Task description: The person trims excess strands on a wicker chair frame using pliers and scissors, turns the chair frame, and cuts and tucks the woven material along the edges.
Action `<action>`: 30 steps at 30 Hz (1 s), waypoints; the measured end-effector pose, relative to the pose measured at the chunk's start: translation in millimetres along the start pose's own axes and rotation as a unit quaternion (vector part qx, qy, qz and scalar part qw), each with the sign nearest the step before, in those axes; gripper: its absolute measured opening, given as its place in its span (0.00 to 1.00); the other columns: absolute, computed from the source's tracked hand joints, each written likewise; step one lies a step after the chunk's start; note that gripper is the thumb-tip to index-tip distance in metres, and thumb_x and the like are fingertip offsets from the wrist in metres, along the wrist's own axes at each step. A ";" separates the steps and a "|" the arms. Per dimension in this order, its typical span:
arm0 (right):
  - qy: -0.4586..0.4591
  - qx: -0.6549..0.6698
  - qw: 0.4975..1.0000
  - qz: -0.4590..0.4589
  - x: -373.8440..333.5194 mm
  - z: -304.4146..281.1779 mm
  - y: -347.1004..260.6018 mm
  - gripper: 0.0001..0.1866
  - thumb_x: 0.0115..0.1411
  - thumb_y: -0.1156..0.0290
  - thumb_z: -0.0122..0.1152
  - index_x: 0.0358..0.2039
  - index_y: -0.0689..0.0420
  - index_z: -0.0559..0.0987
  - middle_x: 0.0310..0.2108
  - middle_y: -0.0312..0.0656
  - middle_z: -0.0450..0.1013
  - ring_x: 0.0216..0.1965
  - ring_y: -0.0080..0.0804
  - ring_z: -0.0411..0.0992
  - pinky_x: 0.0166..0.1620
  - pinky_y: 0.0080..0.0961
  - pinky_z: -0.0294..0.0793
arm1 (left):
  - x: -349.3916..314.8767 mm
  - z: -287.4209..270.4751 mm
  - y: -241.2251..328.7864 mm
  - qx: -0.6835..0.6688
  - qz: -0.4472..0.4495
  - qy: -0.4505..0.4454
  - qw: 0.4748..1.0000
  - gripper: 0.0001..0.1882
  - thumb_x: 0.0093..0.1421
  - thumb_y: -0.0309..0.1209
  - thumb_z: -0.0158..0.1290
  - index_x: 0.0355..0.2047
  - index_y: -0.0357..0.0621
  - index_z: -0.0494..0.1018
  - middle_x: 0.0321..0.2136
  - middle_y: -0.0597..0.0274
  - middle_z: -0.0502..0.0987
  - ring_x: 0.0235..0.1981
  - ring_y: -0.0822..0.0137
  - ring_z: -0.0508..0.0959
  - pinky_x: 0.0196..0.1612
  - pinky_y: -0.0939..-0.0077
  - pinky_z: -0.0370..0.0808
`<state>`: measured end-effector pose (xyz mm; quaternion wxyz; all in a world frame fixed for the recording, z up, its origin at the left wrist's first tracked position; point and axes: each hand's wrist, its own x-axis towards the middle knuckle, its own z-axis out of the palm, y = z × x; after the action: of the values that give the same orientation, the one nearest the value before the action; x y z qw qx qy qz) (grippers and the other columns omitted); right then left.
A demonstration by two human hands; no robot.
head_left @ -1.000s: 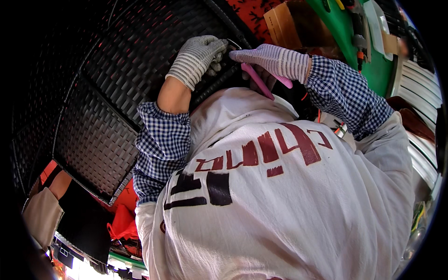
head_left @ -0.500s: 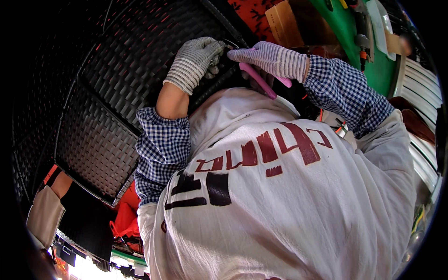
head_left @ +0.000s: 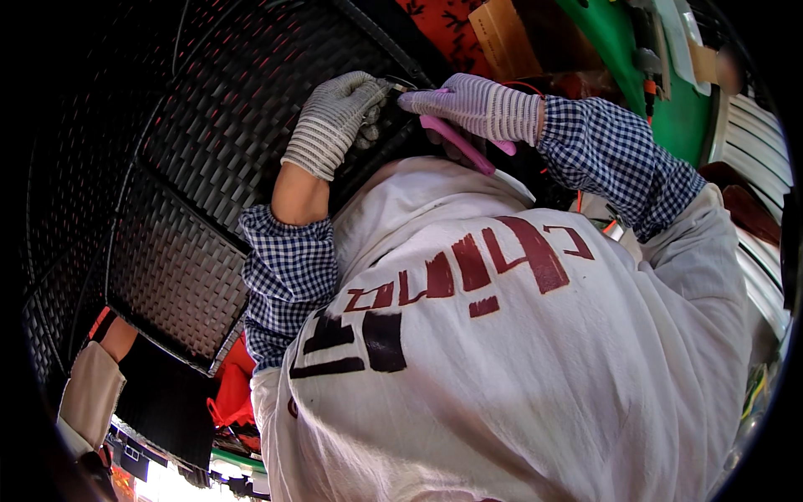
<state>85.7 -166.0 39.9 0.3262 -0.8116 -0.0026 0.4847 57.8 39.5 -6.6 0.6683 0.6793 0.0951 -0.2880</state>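
My right hand, in a striped knit glove, is closed around pliers with pink handles. The metal jaws show just past my right fingertips and reach toward my left hand. In its grey-white striped glove, my left hand is closed in a pinch close to these jaws. What it pinches is hidden by the fingers; a thin pale curved strand shows above the jaws. Both hands are over the edge of a black woven wicker panel, beside a dark wrapped bar.
A second woven section lies at the left. At the upper right are a cardboard box and a green surface with tools on it. Red cloth hangs at the lower left, near part of another person's arm.
The view has shifted slightly, and both hands appear a little farther left. The plier jaws now show more plainly between my hands. Both grips are unchanged.
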 end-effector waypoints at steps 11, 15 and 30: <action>-0.056 0.045 0.997 0.032 -0.9 -1.8 -8.4 0.37 0.59 0.34 0.53 0.29 0.64 0.80 0.22 0.49 0.78 0.22 0.39 0.79 0.26 0.34 0.82 | 0.0 0.0 -4.4 -0.006 0.015 0.004 1.000 0.10 0.66 0.34 0.52 0.34 0.41 0.77 0.19 0.69 0.71 0.17 0.76 0.71 0.19 0.82 0.67; -0.147 0.149 0.976 0.067 -0.2 -5.9 -7.0 0.38 0.57 0.34 0.56 0.37 0.66 0.76 0.27 0.57 0.77 0.27 0.52 0.79 0.34 0.50 0.81 | -3.2 0.5 -1.3 -0.013 0.020 0.002 1.000 0.10 0.66 0.34 0.52 0.34 0.41 0.77 0.19 0.70 0.70 0.17 0.77 0.71 0.19 0.83 0.67; -0.066 0.164 0.984 0.037 14.0 2.3 6.3 0.30 0.61 0.42 0.59 0.23 0.62 0.80 0.19 0.43 0.76 0.16 0.32 0.74 0.20 0.27 0.76 | 0.6 0.9 -2.0 -0.024 0.030 0.006 0.999 0.10 0.65 0.34 0.52 0.38 0.39 0.77 0.19 0.69 0.71 0.16 0.77 0.71 0.19 0.84 0.66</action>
<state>89.4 -165.3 24.7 0.4354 -0.7129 0.0855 0.5430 57.1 38.7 -8.6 0.6923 0.6669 0.0857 -0.2619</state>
